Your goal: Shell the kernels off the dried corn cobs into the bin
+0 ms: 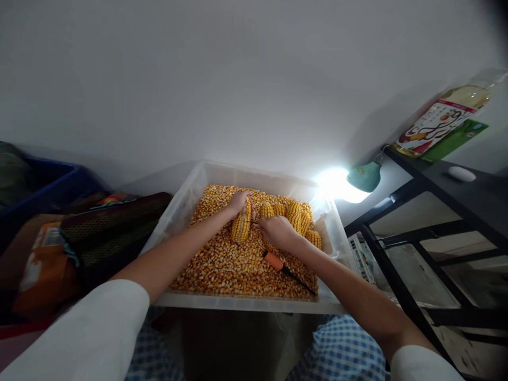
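My left hand [238,201] is wrapped round the upper end of an ear of corn [241,226], which stands tilted above the loose kernels. A pale strip without kernels runs down its side. Close beside it, my right hand [277,232] is closed on a thin dark tool [254,223] whose shaft points left and meets the ear; its handle is hidden in the fist. Below my right hand, an orange-handled screwdriver [273,259] with a black shaft lies on the corn kernels [226,270]. Several more ears of corn [294,214] lie behind and to the right of that hand.
A translucent plastic bin [238,302] holds the corn. At its back right corner a green lamp [364,177] shines, hung from a black shelf frame [408,172]. A bottle [436,124] stands on the shelf. Bags [115,227] and a blue crate [59,182] are at left.
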A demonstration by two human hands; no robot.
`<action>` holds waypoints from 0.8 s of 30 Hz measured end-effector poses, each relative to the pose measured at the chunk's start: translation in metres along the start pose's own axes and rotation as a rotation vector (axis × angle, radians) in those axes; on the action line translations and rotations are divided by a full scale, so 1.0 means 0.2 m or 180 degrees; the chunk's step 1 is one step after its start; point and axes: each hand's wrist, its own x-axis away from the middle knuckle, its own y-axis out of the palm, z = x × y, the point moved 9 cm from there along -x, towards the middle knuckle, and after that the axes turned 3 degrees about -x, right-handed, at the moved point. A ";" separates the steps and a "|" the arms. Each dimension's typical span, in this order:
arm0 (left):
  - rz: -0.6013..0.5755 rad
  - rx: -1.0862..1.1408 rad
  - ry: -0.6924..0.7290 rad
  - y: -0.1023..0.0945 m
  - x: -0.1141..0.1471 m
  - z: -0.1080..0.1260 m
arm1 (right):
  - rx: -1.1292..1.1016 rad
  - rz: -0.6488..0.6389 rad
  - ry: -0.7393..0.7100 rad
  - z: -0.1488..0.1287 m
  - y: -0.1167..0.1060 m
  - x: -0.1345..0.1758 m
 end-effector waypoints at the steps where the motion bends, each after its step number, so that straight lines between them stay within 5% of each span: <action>1: 0.0002 -0.0037 0.0025 0.00 -0.01 -0.01 | 0.0017 -0.0009 0.0004 0.00 0.01 0.00; 8: -0.0130 -0.0426 0.0248 0.03 -0.04 -0.02 | -0.0020 0.0120 -0.0024 -0.01 0.03 -0.01; 18: -0.0328 -0.1742 0.0921 0.19 0.05 0.04 | -0.0074 -0.0100 -0.0303 0.09 -0.02 0.02; 24: -0.0518 -0.1429 0.0742 0.19 0.03 0.03 | -0.0184 -0.0075 -0.0369 0.08 -0.03 0.02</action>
